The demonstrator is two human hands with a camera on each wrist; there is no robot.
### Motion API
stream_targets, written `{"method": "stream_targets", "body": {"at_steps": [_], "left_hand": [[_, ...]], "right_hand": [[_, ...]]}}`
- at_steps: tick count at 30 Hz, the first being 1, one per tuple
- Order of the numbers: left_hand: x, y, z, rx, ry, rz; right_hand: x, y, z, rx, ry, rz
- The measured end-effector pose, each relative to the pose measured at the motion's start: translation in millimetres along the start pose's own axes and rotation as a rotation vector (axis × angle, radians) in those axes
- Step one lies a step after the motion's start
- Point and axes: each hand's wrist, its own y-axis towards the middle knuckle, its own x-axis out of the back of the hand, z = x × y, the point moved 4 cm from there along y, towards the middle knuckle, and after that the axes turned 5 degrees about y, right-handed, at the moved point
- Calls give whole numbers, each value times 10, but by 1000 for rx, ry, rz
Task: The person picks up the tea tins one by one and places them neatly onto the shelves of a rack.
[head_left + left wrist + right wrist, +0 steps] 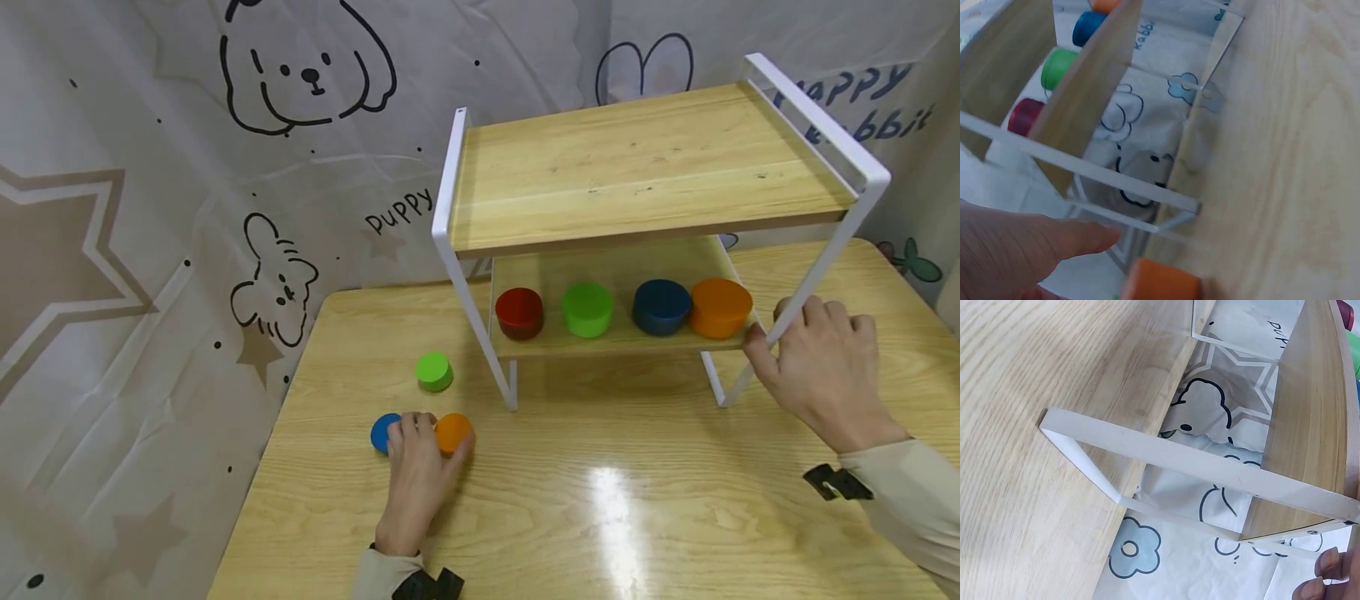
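My left hand (418,467) is low over the tabletop, its fingers between a blue cylinder (383,433) and an orange cylinder (453,434). In the left wrist view, the thumb is stretched out, with a gap between it and the orange cylinder (1163,281). A green cylinder (434,372) sits just beyond them. My right hand (825,367) grips the white right-hand leg of a two-tier wooden rack (652,171), thumb in front. On the rack's lower shelf stand a red cylinder (519,314), a green cylinder (587,310), a dark blue cylinder (662,307) and an orange cylinder (720,308).
The rack's upper shelf overhangs the lower one in the head view. Its white left leg (480,325) stands right of the loose cylinders. Behind the wooden table (540,517) hangs a pale curtain (360,75) with cartoon drawings.
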Motion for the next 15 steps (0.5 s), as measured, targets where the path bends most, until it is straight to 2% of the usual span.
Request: {"method": "stream_targets", "body": {"at_steps": [8,11,15], "left_hand": [[-256,-61,92,36,-88,-32],[-299,-50,92,45,-127,-46],[-332,-29,88,44,-136,-50]], "right_hand": [[-4,-1,11,19,3,-32],[-9,-13,10,27,-1,-47],[-16,-7,0,22,4,-41]]}}
